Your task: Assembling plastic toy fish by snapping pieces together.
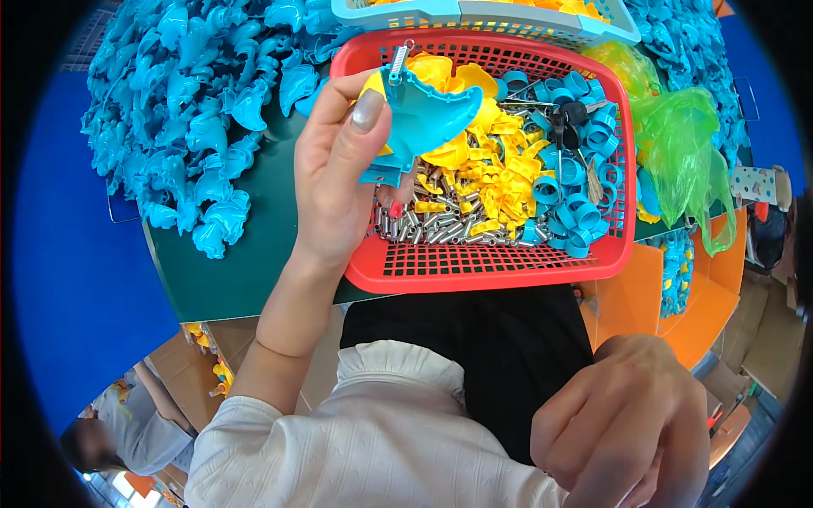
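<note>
- We are observing the left hand (pixel 339 182) raised over the left end of the red mesh basket (pixel 487 267), fingers closed around a turquoise plastic shell piece (pixel 419 118) with the thumb pressing flat on its left side.
- We are noting a small metal spring (pixel 400 59) standing up from the top of that piece, seated on or hooked to it; a yellow part (pixel 377 85) is showing just behind the shell, apparently held along with it.
- We are seeing the right hand (pixel 627 423) low and near, well apart from the basket, curled into a loose fist; we cannot tell whether it is holding anything.
- We are judging the assembly in hand as partly done: shell and spring appear joined, while further parts appear unfitted.
- We are finding much stock left in the basket: loose yellow moulded pieces (pixel 491 161) in the middle, turquoise rings (pixel 576 212) at the right, small metal springs and pins (pixel 428 224) along the near side.
- We are recording a large heap of turquoise shell pieces (pixel 195 110) on the dark green table (pixel 246 271) to the far left, so a great deal of work appears to be remaining.
- We are noting the held shell as glossy, curved and fin-shaped, clean, with no visible damage.
- We are also logging a green plastic bag (pixel 677 144) right of the basket and a pale blue basket (pixel 508 21) beyond it.
</note>
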Tool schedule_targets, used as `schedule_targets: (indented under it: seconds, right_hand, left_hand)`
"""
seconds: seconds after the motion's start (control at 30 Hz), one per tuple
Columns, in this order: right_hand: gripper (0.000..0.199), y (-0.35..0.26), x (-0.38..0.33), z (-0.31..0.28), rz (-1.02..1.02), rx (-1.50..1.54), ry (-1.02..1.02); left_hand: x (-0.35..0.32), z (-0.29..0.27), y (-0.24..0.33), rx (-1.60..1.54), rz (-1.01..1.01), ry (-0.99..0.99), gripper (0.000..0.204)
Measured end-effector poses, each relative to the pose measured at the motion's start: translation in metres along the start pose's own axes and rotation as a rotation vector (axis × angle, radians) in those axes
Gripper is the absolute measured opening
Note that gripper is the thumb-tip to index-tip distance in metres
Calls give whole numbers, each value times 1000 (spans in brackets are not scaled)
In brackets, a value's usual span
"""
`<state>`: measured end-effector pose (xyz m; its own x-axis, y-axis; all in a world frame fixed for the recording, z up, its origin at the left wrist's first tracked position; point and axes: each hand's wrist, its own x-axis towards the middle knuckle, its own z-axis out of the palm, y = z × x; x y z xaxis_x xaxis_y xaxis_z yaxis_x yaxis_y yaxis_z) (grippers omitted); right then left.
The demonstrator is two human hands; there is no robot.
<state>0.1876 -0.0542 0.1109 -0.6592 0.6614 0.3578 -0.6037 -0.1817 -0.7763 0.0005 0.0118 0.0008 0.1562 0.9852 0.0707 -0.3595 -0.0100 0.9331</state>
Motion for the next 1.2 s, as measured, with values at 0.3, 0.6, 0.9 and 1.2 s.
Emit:
schedule_targets:
  seconds: [0.3,0.6,0.9,1.2]
  right_hand:
    - [7,43,14,-66,220,-1276,449]
    - [12,97,21,-106,118,-1995,126]
    - [16,68,5,-101,28,-1462,599]
    - [14,60,-2,-70,-181,-802,819]
  left_hand:
    - [-2,1,4,110,-10,24,39]
    - [0,3,1,127,15,58,38]
    - [0,-4,-3,-8,15,-72,36]
    - [-4,3,-6,95,-12,-334,53]
